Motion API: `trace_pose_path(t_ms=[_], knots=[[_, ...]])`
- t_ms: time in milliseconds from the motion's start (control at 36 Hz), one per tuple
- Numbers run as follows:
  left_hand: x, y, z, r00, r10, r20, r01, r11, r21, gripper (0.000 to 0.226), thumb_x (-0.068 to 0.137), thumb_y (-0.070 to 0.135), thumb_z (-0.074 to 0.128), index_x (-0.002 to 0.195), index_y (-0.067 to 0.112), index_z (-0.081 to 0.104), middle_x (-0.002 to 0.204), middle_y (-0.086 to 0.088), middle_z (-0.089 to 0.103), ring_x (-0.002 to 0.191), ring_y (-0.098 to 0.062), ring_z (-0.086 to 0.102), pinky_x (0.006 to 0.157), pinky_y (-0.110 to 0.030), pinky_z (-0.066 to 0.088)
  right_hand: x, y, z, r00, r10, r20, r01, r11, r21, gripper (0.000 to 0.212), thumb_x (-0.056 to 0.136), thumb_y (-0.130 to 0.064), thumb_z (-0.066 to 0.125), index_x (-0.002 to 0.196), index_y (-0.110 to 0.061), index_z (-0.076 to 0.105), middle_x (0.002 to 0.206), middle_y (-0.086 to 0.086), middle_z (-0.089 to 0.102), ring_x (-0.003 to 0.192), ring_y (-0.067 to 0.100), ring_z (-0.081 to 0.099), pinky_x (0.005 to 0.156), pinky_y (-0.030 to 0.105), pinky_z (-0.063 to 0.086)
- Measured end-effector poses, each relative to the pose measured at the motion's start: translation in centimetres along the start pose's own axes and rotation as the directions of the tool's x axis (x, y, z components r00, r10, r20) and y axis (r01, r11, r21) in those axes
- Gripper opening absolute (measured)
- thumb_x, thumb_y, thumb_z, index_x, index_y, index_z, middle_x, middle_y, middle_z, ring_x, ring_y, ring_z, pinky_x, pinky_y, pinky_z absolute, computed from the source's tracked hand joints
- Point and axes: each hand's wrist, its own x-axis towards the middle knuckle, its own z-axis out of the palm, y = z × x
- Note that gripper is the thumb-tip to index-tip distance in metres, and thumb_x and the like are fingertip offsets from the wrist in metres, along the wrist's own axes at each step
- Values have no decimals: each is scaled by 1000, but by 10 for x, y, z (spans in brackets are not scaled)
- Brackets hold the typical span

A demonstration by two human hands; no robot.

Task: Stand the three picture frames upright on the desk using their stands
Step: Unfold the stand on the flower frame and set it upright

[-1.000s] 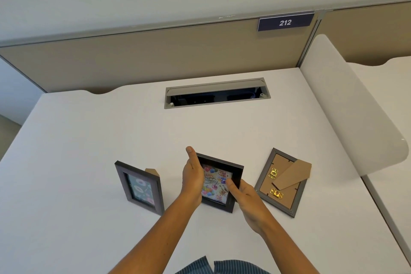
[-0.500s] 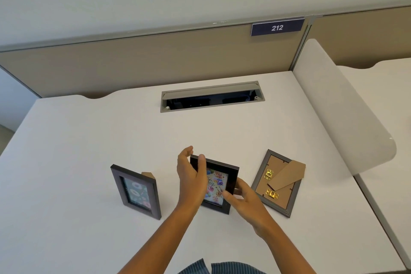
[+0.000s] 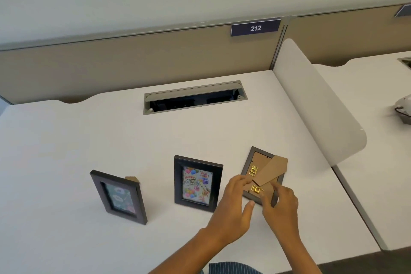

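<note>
Frames one [image 3: 119,197] and two [image 3: 198,183] stood upright already, while both hands, left [image 3: 233,203] and right [image 3: 281,206], fingers loosely spread, closed on the face-down third frame [image 3: 259,160], unlifted.

Wide open white desk [image 3: 66,140] at left and toward the cable hatch [image 3: 194,98] — plenty of passing room. Tighter on the right: curved divider panel [image 3: 318,104] walling that side off. Two upright frames, left frame [image 3: 119,197] and birthday frame [image 3: 198,183], well apart — clear lane between.
</note>
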Motion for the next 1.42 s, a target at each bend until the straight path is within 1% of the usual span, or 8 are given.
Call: trace_pose_path(t_ms=[306,472,639,944,1056,1167,1278,1417], knots=[[34,-22,28,878,-472,78,462,879,115,88,108,37,57,169,18,-3,179,-2,-8,165,-25,-6,132,-40,12,-3,8,4,990,135,47,-140,983,119,64,98,-12,80,155,-10,52,149,14,63,137,36,59,111,49,52],[39,-16,32,885,-461,64,461,887,13,76,102,20,66,165,19,24,168,-4,33,158,-23,27,128,-42,32,1,4,5,965,262,30,-261,932,252,63,97,-19,82,153,-10,54,148,12,64,120,22,59,101,37,49],[40,-16,27,868,-496,16,496,867,-47,80,100,15,70,164,21,23,166,0,30,154,-20,32,125,-35,37,12,6,5,931,362,55,-354,851,389,64,98,-19,82,153,-8,53,149,15,63,134,33,61,111,48,51],[39,-9,24,904,-427,-16,425,902,-76,65,98,-3,68,151,26,43,152,5,34,134,-16,52,116,-24,46,18,15,-9,933,360,9,-319,817,481,49,100,-6,76,144,-19,59,144,11,63,116,36,65,99,53,63],[39,-5,24,940,-340,-39,337,939,-60,66,100,-2,66,158,18,42,161,2,35,144,-15,46,116,-17,43,17,12,-21,950,312,-15,-259,813,521,48,103,-13,75,146,-25,60,135,3,64,92,29,77,94,50,64],[43,2,23,960,-270,-78,265,962,-73,61,103,-3,62,159,16,44,165,6,36,151,-15,41,88,13,30,17,9,-32,961,269,-57,-204,835,511,31,102,-19,76,132,-26,69,142,13,71,84,25,83,78,32,59],[45,7,22,973,-195,-124,187,980,-72,56,105,-3,58,156,17,50,155,17,40,150,-11,41,102,8,28,13,6,-41,975,185,-123,-115,896,430,23,102,-18,75,125,-21,78,158,-1,61,72,8,82,67,15,51],[44,14,20,983,-123,-134,116,992,-57,40,109,9,56,147,21,59,155,7,53,140,-3,47,102,8,29,-3,-10,-58,980,6,-199,70,924,375,28,98,-16,80,101,-43,75,107,-18,80,89,-6,77,71,5,58]])
